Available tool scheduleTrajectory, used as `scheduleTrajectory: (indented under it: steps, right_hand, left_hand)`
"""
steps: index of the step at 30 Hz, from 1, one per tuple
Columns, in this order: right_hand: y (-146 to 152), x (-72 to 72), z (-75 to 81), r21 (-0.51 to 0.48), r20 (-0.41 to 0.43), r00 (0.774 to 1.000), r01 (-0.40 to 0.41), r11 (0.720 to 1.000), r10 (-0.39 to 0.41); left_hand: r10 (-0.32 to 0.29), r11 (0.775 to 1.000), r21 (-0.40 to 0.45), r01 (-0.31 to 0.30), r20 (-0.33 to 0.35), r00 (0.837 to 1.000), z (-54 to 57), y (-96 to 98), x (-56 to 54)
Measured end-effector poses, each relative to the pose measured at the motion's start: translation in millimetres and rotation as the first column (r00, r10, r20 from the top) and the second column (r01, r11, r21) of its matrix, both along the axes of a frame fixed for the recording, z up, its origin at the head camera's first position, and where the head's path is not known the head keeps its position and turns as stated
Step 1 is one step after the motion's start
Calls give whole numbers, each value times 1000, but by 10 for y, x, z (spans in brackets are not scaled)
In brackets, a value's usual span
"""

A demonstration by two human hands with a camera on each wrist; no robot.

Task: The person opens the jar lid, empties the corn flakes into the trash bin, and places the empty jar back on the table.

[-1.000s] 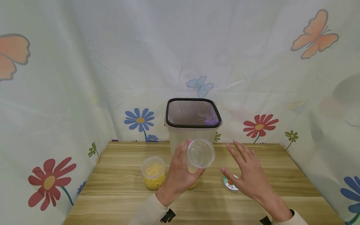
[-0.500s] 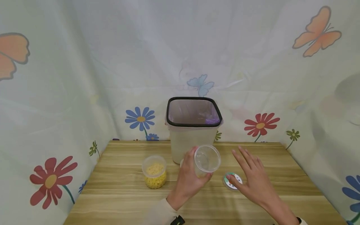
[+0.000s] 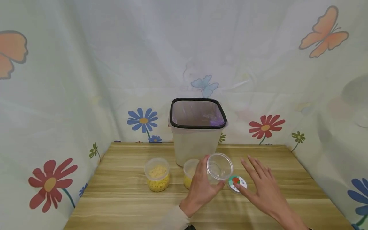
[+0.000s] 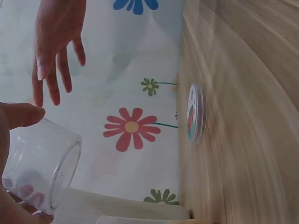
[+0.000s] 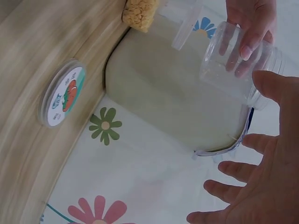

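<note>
My left hand (image 3: 199, 190) holds a clear plastic jar (image 3: 219, 166) above the table, its round mouth tilted up toward the head camera. Through its wall in the left wrist view the jar (image 4: 39, 163) shows only fingertips behind it. Just right of it, my right hand (image 3: 265, 191) hovers with spread fingers and holds nothing. A round lid (image 5: 65, 95) with a red-and-green picture lies flat on the table below; its thick edge looks like more than one layer. To the left stand a jar of yellow pieces (image 3: 158, 180) and a second such jar (image 3: 188, 179), partly behind my left hand.
A pale bin (image 3: 195, 143) with a black rim and a plastic liner stands behind the jars at the table's back. The wooden table (image 3: 123, 191) is bordered by a patterned curtain (image 3: 149, 64) on the back and sides.
My left hand has moved right and down with the clear jar, which uncovers the second jar of yellow pieces. The right hand has shifted slightly right and down, fingers still spread.
</note>
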State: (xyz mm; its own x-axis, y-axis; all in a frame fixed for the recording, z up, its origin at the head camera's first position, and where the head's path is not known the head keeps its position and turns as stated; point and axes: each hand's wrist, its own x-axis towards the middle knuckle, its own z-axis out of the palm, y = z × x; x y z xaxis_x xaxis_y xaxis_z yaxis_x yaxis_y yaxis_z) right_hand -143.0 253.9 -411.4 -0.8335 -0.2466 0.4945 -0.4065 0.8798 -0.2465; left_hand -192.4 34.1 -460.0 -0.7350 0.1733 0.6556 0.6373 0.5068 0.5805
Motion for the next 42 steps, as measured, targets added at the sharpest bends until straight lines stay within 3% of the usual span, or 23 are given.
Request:
scheduleTrajectory:
  steps: [19,28,35,42]
  right_hand:
    - [162,89,-149,14,59,997,49,999,-50]
    - [168,105,-143,12,72,996,46,999,-47]
    - [180,108,-165,28,74,996,53,998,-55]
    - [187,110,-202,27,48,998,39,999,-40]
  left_hand:
    - [-18,996,-82,31,152,988,-255,209,-68]
    - [20,987,-157,18,237,971,-364,289,-111]
    - [34,986,-163,14,291,956,-494,342,-174]
    - [24,988,-150,31,353,935,-547,375,-225]
